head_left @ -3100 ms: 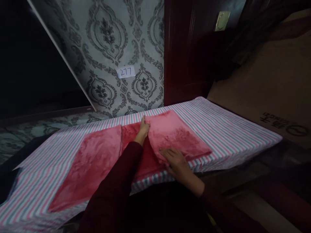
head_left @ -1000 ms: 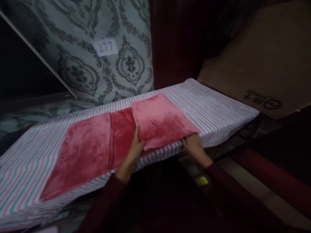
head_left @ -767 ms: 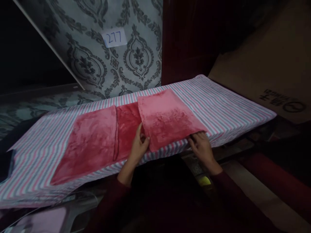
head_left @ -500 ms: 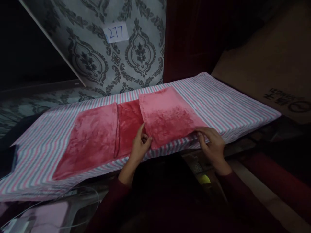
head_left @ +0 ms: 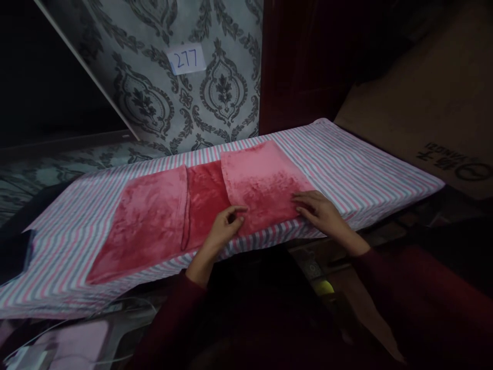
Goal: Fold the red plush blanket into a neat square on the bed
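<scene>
A pink-red plush cloth (head_left: 208,200) lies on the striped sheet, with its left flap (head_left: 150,216) and right flap (head_left: 262,190) folded in toward a darker strip between them. My left hand (head_left: 225,226) is at the near left corner of the right flap, index finger and thumb apart and touching the plush. Toward the near right edge of that flap, my right hand (head_left: 319,213) rests with its fingers stretched over the fabric and the thumb apart. Part of the flap's near edge is hidden by my fingers.
The striped sheet (head_left: 370,169) covers a long table. Behind it stands a patterned wall with a paper marked 277 (head_left: 187,58). A large cardboard box (head_left: 427,113) is at the right, a dark screen (head_left: 57,77) at the left. Cables and a pink item (head_left: 82,344) lie below.
My right hand has moved left from the flap's near right corner onto its surface. My left fingers have shifted slightly right over the flap's corner, which now lies flatter.
</scene>
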`<action>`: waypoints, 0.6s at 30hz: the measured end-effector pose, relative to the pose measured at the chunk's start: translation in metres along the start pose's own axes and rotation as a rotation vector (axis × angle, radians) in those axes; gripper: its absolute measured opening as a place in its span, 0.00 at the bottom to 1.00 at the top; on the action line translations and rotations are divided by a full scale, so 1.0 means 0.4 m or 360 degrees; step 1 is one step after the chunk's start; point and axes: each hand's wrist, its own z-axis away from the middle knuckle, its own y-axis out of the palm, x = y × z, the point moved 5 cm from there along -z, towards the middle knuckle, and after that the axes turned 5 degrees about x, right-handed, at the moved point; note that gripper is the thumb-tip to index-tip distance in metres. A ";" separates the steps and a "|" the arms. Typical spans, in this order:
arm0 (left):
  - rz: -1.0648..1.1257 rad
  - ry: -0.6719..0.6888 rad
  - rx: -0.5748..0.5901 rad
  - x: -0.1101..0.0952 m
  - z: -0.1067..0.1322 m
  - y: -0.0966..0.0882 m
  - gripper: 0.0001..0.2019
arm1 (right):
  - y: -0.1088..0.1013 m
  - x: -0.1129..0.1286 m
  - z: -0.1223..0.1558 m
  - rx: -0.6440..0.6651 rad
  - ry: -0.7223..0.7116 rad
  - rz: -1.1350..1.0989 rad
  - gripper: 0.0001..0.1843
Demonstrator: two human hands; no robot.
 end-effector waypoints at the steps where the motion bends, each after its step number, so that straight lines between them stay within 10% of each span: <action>1: -0.0033 0.0034 0.0015 -0.008 -0.004 0.003 0.13 | 0.001 -0.008 -0.003 0.0040 0.0016 -0.0015 0.16; 18: -0.0288 0.0315 -0.0085 -0.162 -0.118 -0.032 0.20 | -0.007 -0.074 -0.071 0.0308 -0.0025 0.0050 0.17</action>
